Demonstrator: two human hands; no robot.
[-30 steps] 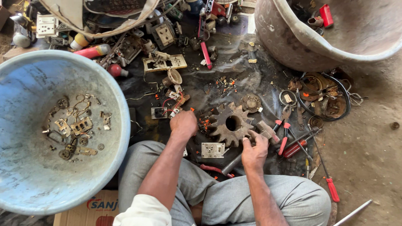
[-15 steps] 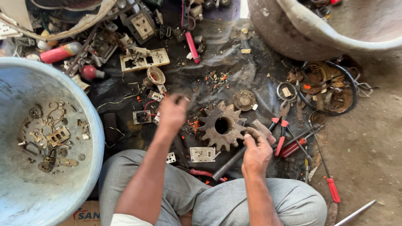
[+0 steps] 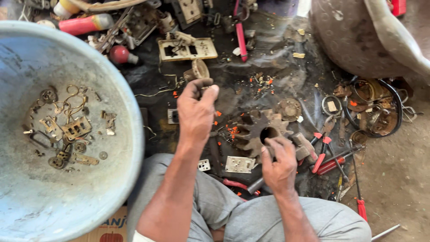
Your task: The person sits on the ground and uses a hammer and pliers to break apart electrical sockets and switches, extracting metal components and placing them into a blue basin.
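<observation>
A big pale-blue basin [image 3: 67, 58] sat at the left with brass scraps [image 3: 67, 130] in it. Just right of its rim the left hand [image 3: 195, 112] hovered raised, fingertips pinched around something too small to make out. Further right a rusty gear [image 3: 253, 130] lay flat on the dark floor sheet [image 3: 277, 58]; the right hand [image 3: 278, 168], nearer to it, curled its fingers on the gear's near edge by the bore, red-handled pliers [image 3: 323, 148] just beside.

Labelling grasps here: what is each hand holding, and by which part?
Left hand: fingertips pinched together, raised; any piece between them is too small to tell. Right hand: holds nothing, fingers resting on the near rim of the rusty gear.
</observation>
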